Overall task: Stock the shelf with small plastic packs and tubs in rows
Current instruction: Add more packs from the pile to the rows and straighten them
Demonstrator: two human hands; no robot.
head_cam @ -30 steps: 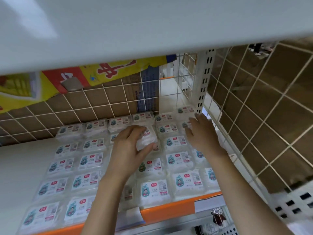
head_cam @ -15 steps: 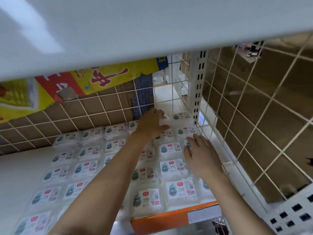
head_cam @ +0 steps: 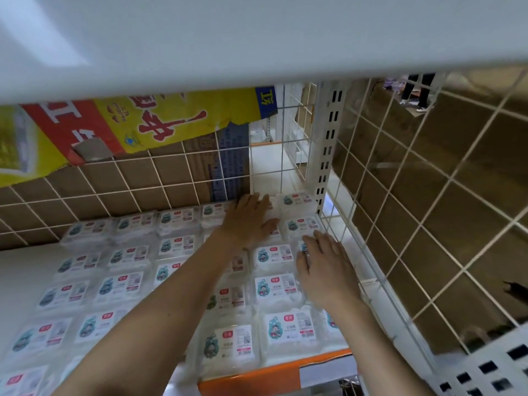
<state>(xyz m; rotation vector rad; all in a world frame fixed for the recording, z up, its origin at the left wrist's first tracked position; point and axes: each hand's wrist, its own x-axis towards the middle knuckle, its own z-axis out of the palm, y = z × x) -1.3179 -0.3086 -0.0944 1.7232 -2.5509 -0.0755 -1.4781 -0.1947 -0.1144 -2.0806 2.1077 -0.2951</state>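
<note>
Packs point(head_cam: 275, 330) with white labels lie flat in rows across the shelf point(head_cam: 17, 270), from its orange front edge point(head_cam: 274, 372) at the bottom of the frame up to the wire grid point(head_cam: 114, 192) at the back. Just above centre right, the right hand point(head_cam: 325, 270) rests palm down, fingers spread and nearly straight, on the packs of the rightmost column beside the wire side panel point(head_cam: 428, 224); it presses rather than grips. Farther in, at centre frame, the left hand point(head_cam: 248, 218) lies flat with fingers extended on a pack point(head_cam: 270, 217) in the back rows, seating it against the grid; nothing is curled round it. The risk, as I judge it, is that a push on these slippery, soft-wrapped packs slides a neighbour out of line or rides one up over another, and a pack near the front edge could be nudged off by a forearm. Left of the rows the shelf is smooth white board. Another white shelf point(head_cam: 257, 35) overhangs the top of the frame, brown cardboard point(head_cam: 85, 181) with a yellow and red printed box point(head_cam: 160, 121) stands behind the grid, and a slotted upright post point(head_cam: 328, 144) rises at the right rear corner.
</note>
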